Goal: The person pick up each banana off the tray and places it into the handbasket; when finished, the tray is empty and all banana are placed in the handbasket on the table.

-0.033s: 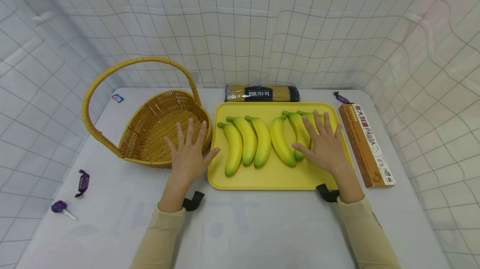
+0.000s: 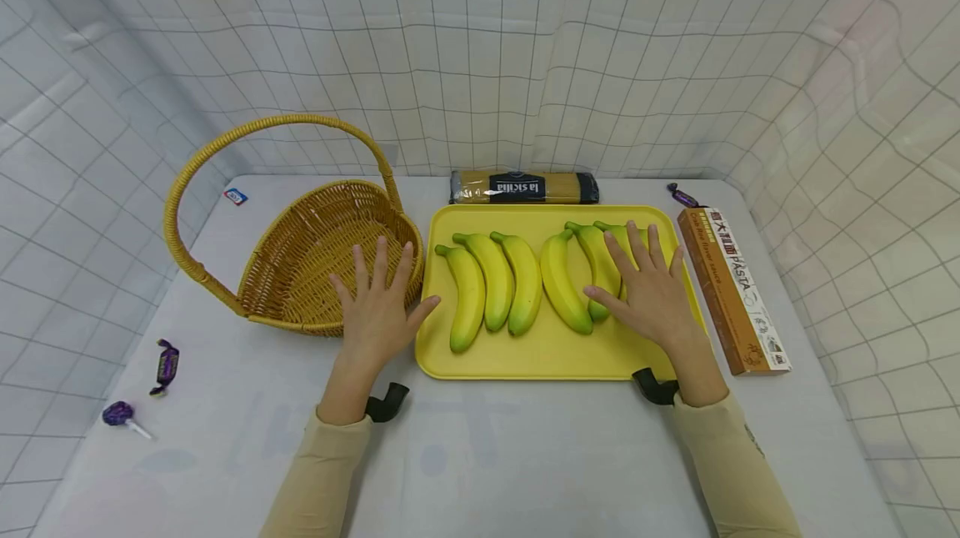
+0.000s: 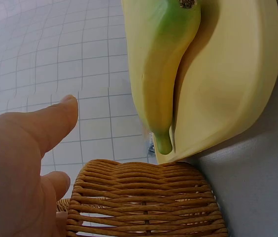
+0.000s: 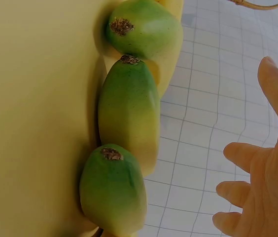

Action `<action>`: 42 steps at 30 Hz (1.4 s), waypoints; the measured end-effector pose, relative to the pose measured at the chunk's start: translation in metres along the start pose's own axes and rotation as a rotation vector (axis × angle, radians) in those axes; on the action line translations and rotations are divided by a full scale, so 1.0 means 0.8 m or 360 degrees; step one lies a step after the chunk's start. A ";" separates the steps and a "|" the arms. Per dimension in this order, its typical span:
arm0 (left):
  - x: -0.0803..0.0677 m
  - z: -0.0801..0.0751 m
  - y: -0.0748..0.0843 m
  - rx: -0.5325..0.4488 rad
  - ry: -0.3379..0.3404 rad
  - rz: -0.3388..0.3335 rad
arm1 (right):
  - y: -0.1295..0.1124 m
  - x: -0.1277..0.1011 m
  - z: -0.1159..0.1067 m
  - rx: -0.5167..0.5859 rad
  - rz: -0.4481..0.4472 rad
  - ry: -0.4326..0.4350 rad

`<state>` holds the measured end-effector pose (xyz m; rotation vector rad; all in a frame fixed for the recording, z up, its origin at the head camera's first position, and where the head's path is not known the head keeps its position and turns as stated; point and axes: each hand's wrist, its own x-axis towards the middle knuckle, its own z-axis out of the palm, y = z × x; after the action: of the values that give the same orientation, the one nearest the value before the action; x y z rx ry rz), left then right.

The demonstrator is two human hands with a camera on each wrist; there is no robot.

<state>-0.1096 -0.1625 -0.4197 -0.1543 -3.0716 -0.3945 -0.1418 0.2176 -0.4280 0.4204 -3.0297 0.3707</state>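
Observation:
Several yellow bananas with greenish ends lie side by side on a yellow tray [image 2: 480,365] in the head view; the leftmost banana [image 2: 467,304] is nearest the left hand. My left hand [image 2: 377,317], fingers spread and holding nothing, hovers in front of the wicker basket [image 2: 300,271], partly hiding its rim. Over the tray's right side, my right hand [image 2: 652,296] is also spread and holds nothing. It covers part of the rightmost banana. In the right wrist view, a gap separates that hand [image 4: 262,182] from three banana ends, including the middle banana [image 4: 129,108].
Behind the tray lies a packet of spaghetti [image 2: 525,187]. A brown pasta box [image 2: 731,296] stands along its right side, near a purple wrapped candy [image 2: 682,195]. At left are another purple candy [image 2: 166,366], a lollipop [image 2: 120,414] and a small blue-red packet [image 2: 236,196].

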 end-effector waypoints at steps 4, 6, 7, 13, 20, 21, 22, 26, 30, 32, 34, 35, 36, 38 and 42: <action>0.000 0.000 0.000 0.0012 -0.0001 0.0001 | 0.000 0.000 0.000 0.0004 -0.0003 0.0001; 0.000 -0.001 -0.001 0.0014 0.0001 0.0003 | 0.000 0.000 0.000 0.0007 -0.0004 0.0001; -0.001 -0.001 -0.001 0.0016 0.0003 0.0005 | 0.000 0.000 0.000 0.0009 -0.0004 0.0002; -0.002 -0.005 0.001 0.0009 0.0021 0.0020 | -0.001 -0.002 -0.001 0.0021 0.0001 0.0007; -0.008 -0.015 0.004 -0.0039 0.0057 0.0036 | -0.002 -0.004 -0.003 0.0058 -0.0023 0.0063; -0.010 -0.016 0.004 -0.0058 0.0069 0.0038 | -0.001 -0.005 -0.003 0.0061 -0.0027 0.0073; -0.012 -0.018 0.004 -0.0085 0.0088 0.0039 | -0.001 -0.006 -0.003 0.0060 -0.0031 0.0081; -0.021 -0.026 -0.001 -0.0175 0.0256 0.0049 | -0.001 -0.009 -0.005 0.0041 -0.0048 0.0106; -0.033 -0.032 -0.012 -0.0265 0.0566 0.0049 | 0.000 -0.010 -0.005 0.0059 -0.0057 0.0114; -0.037 -0.033 -0.019 -0.0316 0.0747 0.0043 | 0.001 -0.011 -0.005 0.0061 -0.0057 0.0115; -0.041 -0.035 -0.028 -0.0383 0.0932 0.0010 | 0.001 -0.010 -0.004 0.0050 -0.0055 0.0111; -0.042 -0.035 -0.032 -0.0414 0.1024 -0.0014 | 0.001 -0.011 -0.004 0.0041 -0.0055 0.0107; -0.042 -0.036 -0.037 -0.0447 0.1121 -0.0043 | 0.001 -0.011 -0.004 0.0039 -0.0055 0.0103; -0.042 -0.037 -0.046 -0.0493 0.1310 -0.0114 | 0.001 -0.010 -0.003 0.0034 -0.0056 0.0095; -0.040 -0.041 -0.065 -0.0587 0.1724 -0.0273 | 0.000 -0.010 -0.002 0.0052 -0.0055 0.0096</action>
<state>-0.0822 -0.2242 -0.4028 0.2416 -1.9318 -0.7390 -0.1344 0.2203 -0.4269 0.4547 -2.9573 0.4235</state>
